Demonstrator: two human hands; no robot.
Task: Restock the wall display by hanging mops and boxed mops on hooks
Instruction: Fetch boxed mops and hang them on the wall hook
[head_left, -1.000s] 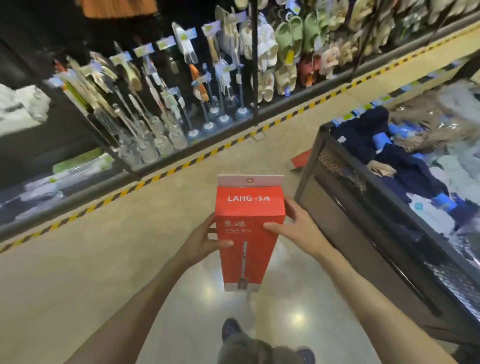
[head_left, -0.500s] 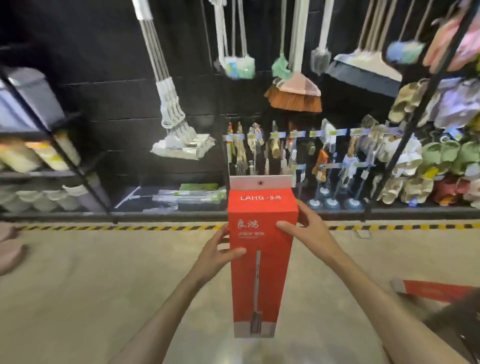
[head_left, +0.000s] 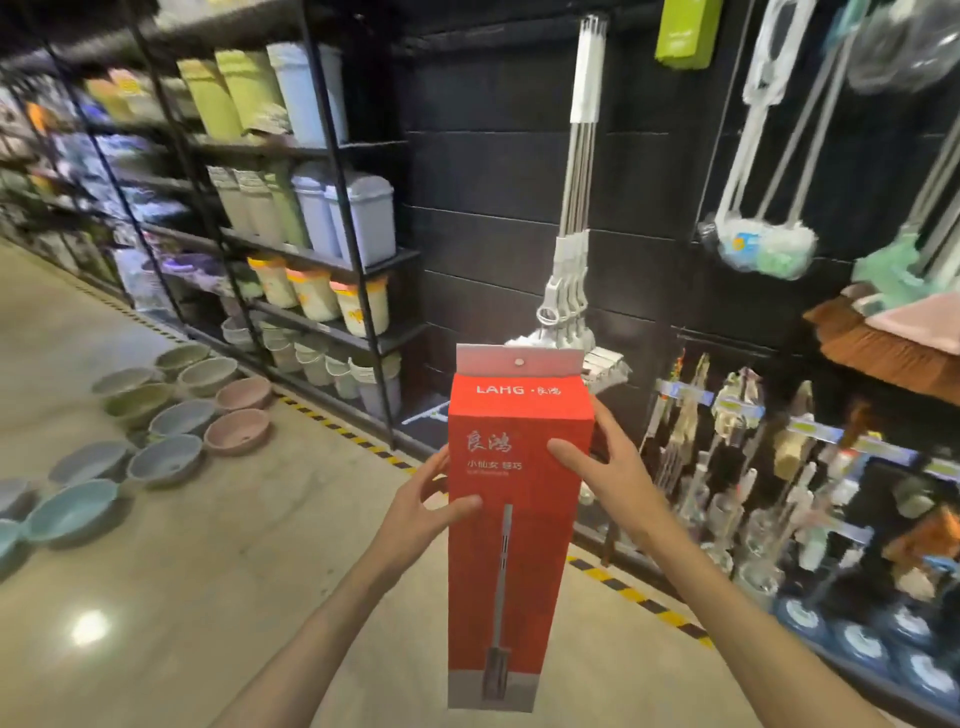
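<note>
I hold a tall red boxed mop (head_left: 519, 566) upright in front of me; a grey hang tab with a small hole tops it. My left hand (head_left: 421, 512) grips its left edge, thumb on the front. My right hand (head_left: 608, 478) clasps its upper right side. Just behind the box, several grey squeeze mops (head_left: 574, 260) hang together on the black wall display (head_left: 488, 187). To the right hang fluffy dusters (head_left: 763, 244) and an orange broom (head_left: 883, 338).
Black metal shelves (head_left: 332, 156) with bins and buckets stand at the left. Stacked plastic basins (head_left: 176, 441) lie on the floor. Low racks of brushes (head_left: 779, 467) line the right wall behind a yellow-black floor stripe (head_left: 639, 603).
My view has swung up and left, from a clothing bin and floor to the black mop wall. Both hands keep the red box, now raised closer to the hanging mops.
</note>
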